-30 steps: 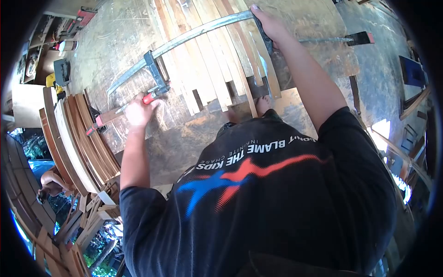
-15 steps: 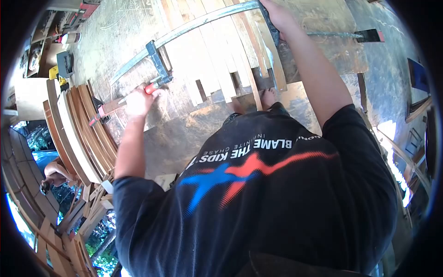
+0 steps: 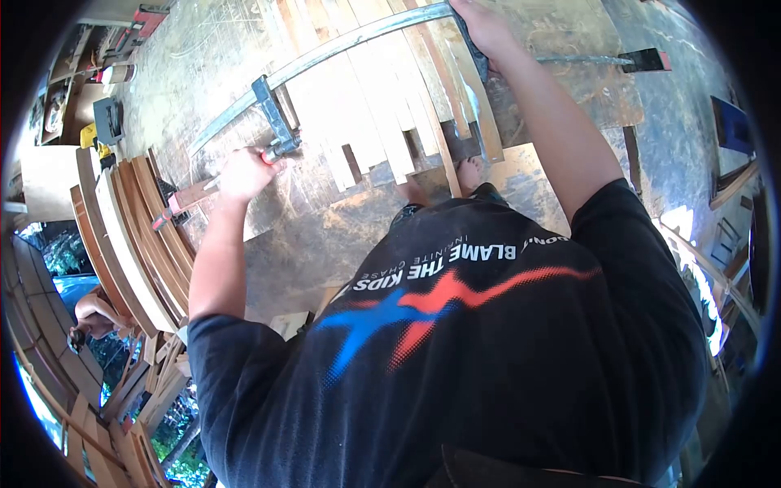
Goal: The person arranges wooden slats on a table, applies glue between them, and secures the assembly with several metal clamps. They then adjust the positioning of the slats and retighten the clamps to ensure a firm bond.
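Observation:
A long steel bar clamp lies across a row of pale wooden strips set side by side on a worn board. My left hand is closed around the clamp's red screw handle, just below its dark sliding jaw. At the bar's far end my right hand grips the clamp's fixed jaw over the strips. My bare foot shows at the strips' near ends.
Curved wooden laminations are stacked at the left with a second clamp on them. Another clamp with a red tip lies at the right. A yellow power tool and scrap wood sit at the far left. Another person crouches lower left.
My left hand has stayed on the red handle, shifting slightly as it turns. The view has drifted a little; my right hand keeps its hold on the clamp's end.

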`<state>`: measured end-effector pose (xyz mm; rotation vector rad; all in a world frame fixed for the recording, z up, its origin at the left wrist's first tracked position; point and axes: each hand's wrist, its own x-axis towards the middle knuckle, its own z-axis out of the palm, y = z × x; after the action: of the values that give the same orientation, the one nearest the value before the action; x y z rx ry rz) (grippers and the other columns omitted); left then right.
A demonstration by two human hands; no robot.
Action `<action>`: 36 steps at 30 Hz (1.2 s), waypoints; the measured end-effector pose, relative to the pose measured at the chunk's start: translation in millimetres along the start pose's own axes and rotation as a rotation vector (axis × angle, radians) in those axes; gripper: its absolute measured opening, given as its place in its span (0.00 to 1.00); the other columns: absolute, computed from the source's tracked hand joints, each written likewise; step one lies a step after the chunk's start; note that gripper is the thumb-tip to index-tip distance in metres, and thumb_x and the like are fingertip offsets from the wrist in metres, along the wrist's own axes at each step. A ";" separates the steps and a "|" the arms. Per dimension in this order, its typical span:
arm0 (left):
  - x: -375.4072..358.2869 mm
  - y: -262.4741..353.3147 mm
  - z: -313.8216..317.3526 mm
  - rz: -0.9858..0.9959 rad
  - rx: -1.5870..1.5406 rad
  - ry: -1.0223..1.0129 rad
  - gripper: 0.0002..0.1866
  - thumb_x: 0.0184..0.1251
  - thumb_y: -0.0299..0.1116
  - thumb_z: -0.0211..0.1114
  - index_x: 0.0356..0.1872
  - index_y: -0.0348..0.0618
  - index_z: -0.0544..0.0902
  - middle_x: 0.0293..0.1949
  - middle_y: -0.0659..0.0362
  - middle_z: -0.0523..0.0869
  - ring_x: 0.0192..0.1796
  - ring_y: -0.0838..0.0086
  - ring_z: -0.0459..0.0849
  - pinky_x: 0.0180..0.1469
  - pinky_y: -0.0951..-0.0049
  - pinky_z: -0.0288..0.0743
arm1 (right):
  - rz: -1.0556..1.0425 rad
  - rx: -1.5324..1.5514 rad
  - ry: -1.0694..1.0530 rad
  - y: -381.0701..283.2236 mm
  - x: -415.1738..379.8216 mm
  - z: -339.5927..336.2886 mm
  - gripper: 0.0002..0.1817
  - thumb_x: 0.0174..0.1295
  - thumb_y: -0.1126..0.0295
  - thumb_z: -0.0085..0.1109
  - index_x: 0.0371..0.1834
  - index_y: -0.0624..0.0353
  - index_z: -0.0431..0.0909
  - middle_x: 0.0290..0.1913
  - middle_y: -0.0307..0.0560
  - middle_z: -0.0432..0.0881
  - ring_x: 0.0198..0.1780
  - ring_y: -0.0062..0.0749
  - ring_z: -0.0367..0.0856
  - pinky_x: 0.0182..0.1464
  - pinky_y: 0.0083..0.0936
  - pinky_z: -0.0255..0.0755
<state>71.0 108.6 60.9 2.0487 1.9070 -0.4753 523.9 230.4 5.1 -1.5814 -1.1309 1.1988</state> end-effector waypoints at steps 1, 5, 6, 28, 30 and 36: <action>-2.6 -1.0 10.5 -0.023 0.051 0.075 0.25 0.59 0.59 0.76 0.32 0.43 0.89 0.30 0.45 0.90 0.38 0.52 0.92 0.44 0.57 0.85 | -0.057 -0.076 0.043 -3.9 -0.6 2.7 0.36 0.77 0.44 0.53 0.72 0.66 0.74 0.68 0.59 0.81 0.69 0.48 0.77 0.70 0.42 0.69; -8.4 4.7 22.7 -0.119 0.091 0.198 0.30 0.56 0.65 0.76 0.36 0.45 0.89 0.30 0.47 0.90 0.39 0.53 0.92 0.44 0.57 0.86 | -0.532 -0.645 0.165 -44.2 -44.0 19.5 0.28 0.74 0.47 0.59 0.62 0.61 0.76 0.50 0.56 0.87 0.51 0.43 0.88 0.51 0.38 0.82; -9.1 3.0 23.1 -0.087 0.067 0.186 0.30 0.55 0.65 0.77 0.35 0.45 0.88 0.29 0.48 0.90 0.39 0.53 0.92 0.44 0.57 0.86 | -0.601 -0.513 0.027 -56.0 -54.1 43.7 0.26 0.70 0.49 0.66 0.61 0.56 0.80 0.52 0.54 0.87 0.54 0.41 0.87 0.54 0.37 0.82; 4.6 -23.7 4.8 0.109 -0.165 -0.075 0.16 0.65 0.45 0.74 0.36 0.41 0.89 0.30 0.48 0.90 0.34 0.55 0.90 0.41 0.58 0.83 | -1.064 -0.975 -0.466 -62.0 -72.9 198.7 0.46 0.64 0.37 0.63 0.84 0.40 0.60 0.82 0.60 0.61 0.85 0.51 0.52 0.83 0.60 0.43; -7.2 -17.1 18.6 0.046 -0.073 0.128 0.15 0.66 0.47 0.73 0.39 0.44 0.89 0.31 0.48 0.90 0.36 0.54 0.91 0.42 0.55 0.84 | -1.074 -0.944 -0.467 -62.4 -72.1 200.8 0.46 0.64 0.37 0.63 0.84 0.40 0.60 0.81 0.60 0.61 0.85 0.51 0.53 0.83 0.60 0.43; -22.9 -4.4 22.9 0.012 -0.034 0.322 0.21 0.63 0.54 0.75 0.44 0.48 0.87 0.34 0.49 0.91 0.38 0.53 0.92 0.43 0.54 0.84 | -1.017 -1.065 -0.498 -72.8 -80.1 196.8 0.46 0.67 0.35 0.57 0.85 0.43 0.58 0.83 0.62 0.58 0.86 0.51 0.50 0.85 0.56 0.40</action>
<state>64.3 78.4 50.3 2.2220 2.0573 -0.1122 308.4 189.7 53.6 -0.9835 -2.7384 0.2193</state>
